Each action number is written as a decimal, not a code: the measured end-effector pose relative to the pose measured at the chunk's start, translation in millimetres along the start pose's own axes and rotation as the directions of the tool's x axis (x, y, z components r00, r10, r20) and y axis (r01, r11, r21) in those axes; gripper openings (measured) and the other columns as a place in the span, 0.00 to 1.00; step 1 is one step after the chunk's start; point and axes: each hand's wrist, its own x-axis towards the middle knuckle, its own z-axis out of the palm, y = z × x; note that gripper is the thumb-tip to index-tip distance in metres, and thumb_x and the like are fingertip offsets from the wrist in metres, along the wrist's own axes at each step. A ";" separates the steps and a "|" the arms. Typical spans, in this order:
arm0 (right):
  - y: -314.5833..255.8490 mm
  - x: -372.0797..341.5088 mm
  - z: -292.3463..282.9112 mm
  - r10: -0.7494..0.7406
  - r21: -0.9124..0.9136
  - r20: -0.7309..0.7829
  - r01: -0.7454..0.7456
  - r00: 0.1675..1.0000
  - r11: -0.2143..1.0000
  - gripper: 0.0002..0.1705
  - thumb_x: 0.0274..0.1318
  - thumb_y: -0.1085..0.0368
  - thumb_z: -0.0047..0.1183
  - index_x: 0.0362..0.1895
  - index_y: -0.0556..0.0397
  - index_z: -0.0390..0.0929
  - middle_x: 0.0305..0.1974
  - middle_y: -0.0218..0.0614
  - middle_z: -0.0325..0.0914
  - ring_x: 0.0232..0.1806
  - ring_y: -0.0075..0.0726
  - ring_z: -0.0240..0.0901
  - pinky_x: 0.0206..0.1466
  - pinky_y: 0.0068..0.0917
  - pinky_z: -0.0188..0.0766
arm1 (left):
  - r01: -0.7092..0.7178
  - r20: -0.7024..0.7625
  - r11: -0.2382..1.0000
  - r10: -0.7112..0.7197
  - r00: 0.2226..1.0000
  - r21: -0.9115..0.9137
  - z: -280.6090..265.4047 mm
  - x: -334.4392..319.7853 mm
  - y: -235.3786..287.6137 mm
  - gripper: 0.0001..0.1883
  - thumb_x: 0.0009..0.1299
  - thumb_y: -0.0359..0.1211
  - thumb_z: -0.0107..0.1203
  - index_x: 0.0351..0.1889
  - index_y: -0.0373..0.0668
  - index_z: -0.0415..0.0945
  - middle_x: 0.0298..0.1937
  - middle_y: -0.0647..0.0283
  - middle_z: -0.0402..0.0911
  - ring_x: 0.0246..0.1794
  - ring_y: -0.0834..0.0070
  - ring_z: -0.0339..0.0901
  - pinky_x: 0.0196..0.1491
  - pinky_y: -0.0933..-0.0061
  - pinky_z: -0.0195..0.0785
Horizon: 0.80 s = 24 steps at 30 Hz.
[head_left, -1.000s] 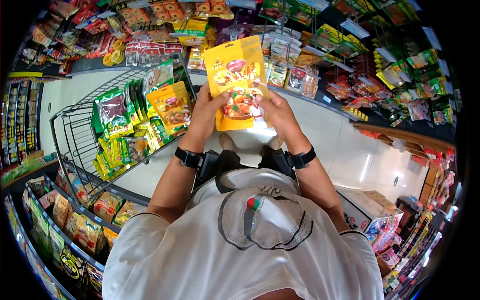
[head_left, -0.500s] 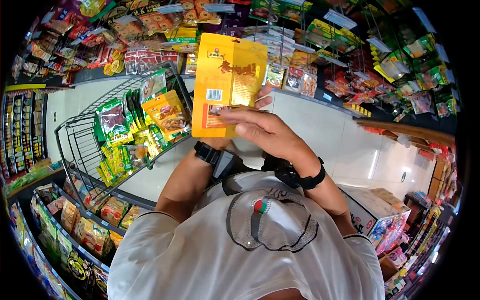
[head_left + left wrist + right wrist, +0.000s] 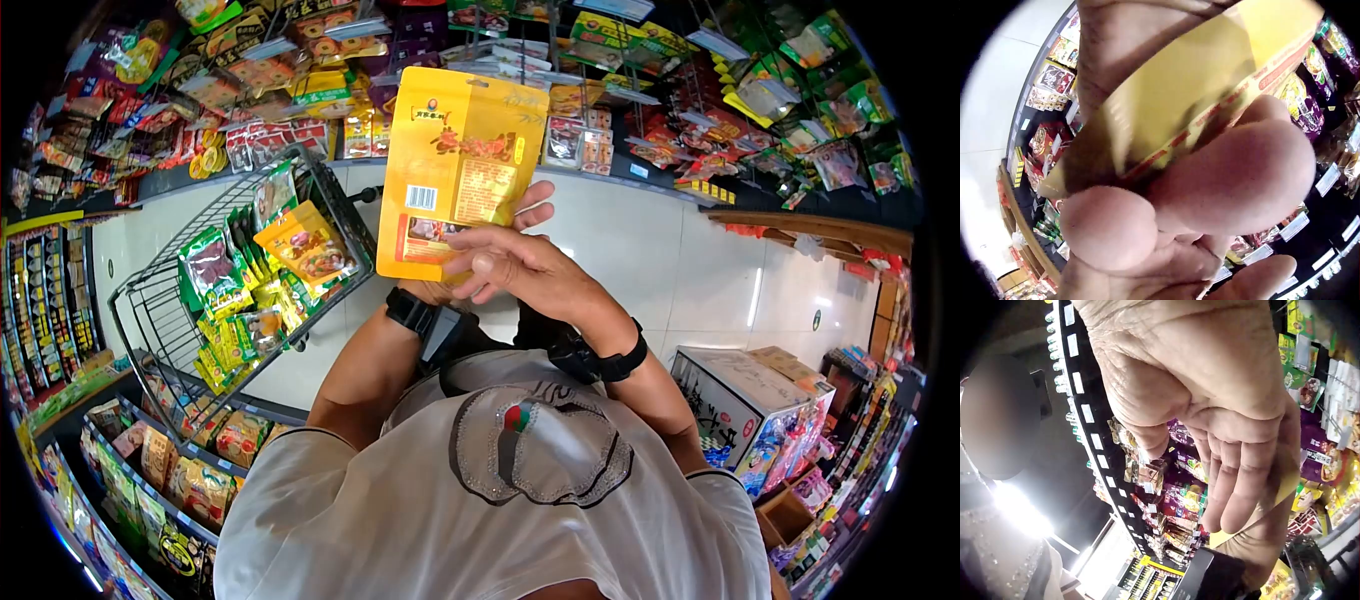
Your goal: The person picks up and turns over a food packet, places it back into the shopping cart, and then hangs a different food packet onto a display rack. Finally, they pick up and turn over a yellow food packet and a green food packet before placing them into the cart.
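Observation:
A yellow food pouch (image 3: 450, 150) is held upright in front of the chest in the head view, its printed back with a barcode facing me. My left hand (image 3: 534, 206) grips it from behind, low down; its fingertips show past the right edge, and the pouch hides most of that hand. My right hand (image 3: 540, 270) is at the pouch's lower right corner, fingers loosely extended and overlapping its front. In the left wrist view the pouch (image 3: 1191, 81) runs between hand and fingers. The right wrist view shows the right palm (image 3: 1179, 375) with its fingers together.
On the left stands a wire shopping cart (image 3: 150, 300) with several green packets (image 3: 213, 270) and another yellow pouch (image 3: 305, 243). Racks of hanging packets (image 3: 680, 150) line the far side. A white carton (image 3: 740, 400) stands at the right, and shelf bins (image 3: 190, 485) at the lower left.
The pouch has been turned from its picture front to its printed back. My right hand has let go of its edge and moved across its lower front. The cart appears slightly further left.

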 end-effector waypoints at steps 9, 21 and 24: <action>10.1 -17.7 -33.0 -0.005 0.058 -0.026 0.007 1.000 0.998 0.29 0.74 0.50 0.39 0.68 0.57 0.63 0.53 0.51 0.77 0.48 0.45 0.81 0.48 0.34 0.79 | 0.048 -0.051 0.996 -0.052 0.997 -0.071 -14.8 29.0 -20.5 0.42 0.73 0.65 0.35 0.78 0.52 0.44 0.77 0.45 0.49 0.73 0.50 0.56 0.67 0.47 0.63; 38.2 -43.2 -93.3 0.050 0.222 -0.249 0.007 0.967 0.975 0.25 0.71 0.52 0.46 0.61 0.58 0.68 0.51 0.44 0.78 0.47 0.36 0.79 0.44 0.28 0.79 | 0.158 -0.311 0.889 -0.018 0.950 0.431 -53.0 56.0 -31.7 0.38 0.74 0.55 0.45 0.73 0.39 0.54 0.65 0.43 0.69 0.60 0.54 0.73 0.60 0.61 0.72; 63.0 -45.5 -119.0 0.023 0.184 -0.430 0.062 0.902 0.981 0.28 0.69 0.49 0.49 0.61 0.58 0.68 0.50 0.41 0.77 0.50 0.32 0.77 0.47 0.29 0.77 | 0.313 -0.562 0.787 0.052 0.826 0.532 -68.9 68.7 -39.3 0.32 0.73 0.43 0.57 0.70 0.40 0.61 0.58 0.56 0.75 0.57 0.69 0.75 0.59 0.68 0.70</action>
